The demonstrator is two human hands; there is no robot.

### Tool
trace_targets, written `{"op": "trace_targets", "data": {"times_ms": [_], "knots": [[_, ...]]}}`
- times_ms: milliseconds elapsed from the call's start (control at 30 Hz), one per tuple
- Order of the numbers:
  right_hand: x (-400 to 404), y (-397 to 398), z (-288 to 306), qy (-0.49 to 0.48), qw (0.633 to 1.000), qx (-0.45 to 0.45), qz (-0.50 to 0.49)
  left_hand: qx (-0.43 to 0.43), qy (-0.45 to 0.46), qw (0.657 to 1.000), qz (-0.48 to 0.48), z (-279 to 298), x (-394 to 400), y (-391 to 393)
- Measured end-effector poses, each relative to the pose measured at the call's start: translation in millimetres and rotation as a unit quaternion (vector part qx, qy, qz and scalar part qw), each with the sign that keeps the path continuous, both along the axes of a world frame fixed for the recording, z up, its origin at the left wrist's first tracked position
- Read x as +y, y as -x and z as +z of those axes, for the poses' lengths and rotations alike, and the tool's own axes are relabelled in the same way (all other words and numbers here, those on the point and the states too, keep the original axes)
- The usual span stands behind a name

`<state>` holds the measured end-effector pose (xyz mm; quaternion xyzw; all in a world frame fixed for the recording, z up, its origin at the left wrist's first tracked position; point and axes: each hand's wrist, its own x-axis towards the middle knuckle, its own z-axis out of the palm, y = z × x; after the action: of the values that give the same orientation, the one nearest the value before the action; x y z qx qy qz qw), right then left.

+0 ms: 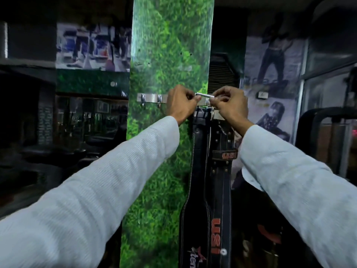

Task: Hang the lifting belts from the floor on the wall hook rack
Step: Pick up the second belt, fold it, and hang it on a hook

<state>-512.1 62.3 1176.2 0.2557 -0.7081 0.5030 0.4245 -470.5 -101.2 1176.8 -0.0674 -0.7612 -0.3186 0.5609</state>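
A steel hook rack (151, 98) is fixed across a pillar covered in green grass print. Two black leather lifting belts hang down below my hands at its right end: one (199, 180) in front with red lettering low down, another (222, 161) just right of it with a red label. My left hand (180, 104) and my right hand (229, 106) are both raised to the rack, each pinching one end of the shiny metal belt buckle (204, 95). The hook under the buckle is hidden by my fingers.
Two bare hooks (143, 99) (159, 100) show on the left part of the rack. Dark gym machines stand at the left and a black frame (318, 120) at the right. Posters cover the walls behind.
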Motion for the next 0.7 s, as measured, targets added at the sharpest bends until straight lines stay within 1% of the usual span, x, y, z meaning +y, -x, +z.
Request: {"op": "trace_targets", "data": {"times_ms": [167, 333, 400, 467, 533, 633, 700], "knots": [[-2, 17, 18, -0.065, 0.998, 0.024, -0.010, 0.013, 0.018, 0.999, 0.023, 7, -4, 11], [-5, 22, 22, -0.148, 0.985, 0.030, -0.082, -0.006, 0.009, 0.999, 0.052, 3, -10, 31], [-5, 23, 25, -0.160, 0.980, 0.026, -0.114, -0.016, 0.009, 0.998, 0.062, 7, -6, 34], [-3, 24, 27, -0.153, 0.980, 0.020, -0.129, -0.027, 0.011, 0.998, 0.063, 11, 0, 38], [1, 28, 30, -0.147, 0.981, 0.002, -0.130, -0.048, 0.012, 0.997, 0.067, 16, 6, 42], [5, 31, 31, -0.163, 0.978, -0.042, -0.124, -0.068, 0.011, 0.994, 0.080, 16, 9, 48], [5, 30, 34, -0.166, 0.978, -0.075, -0.099, -0.073, 0.014, 0.993, 0.087, 13, 8, 51]]}}
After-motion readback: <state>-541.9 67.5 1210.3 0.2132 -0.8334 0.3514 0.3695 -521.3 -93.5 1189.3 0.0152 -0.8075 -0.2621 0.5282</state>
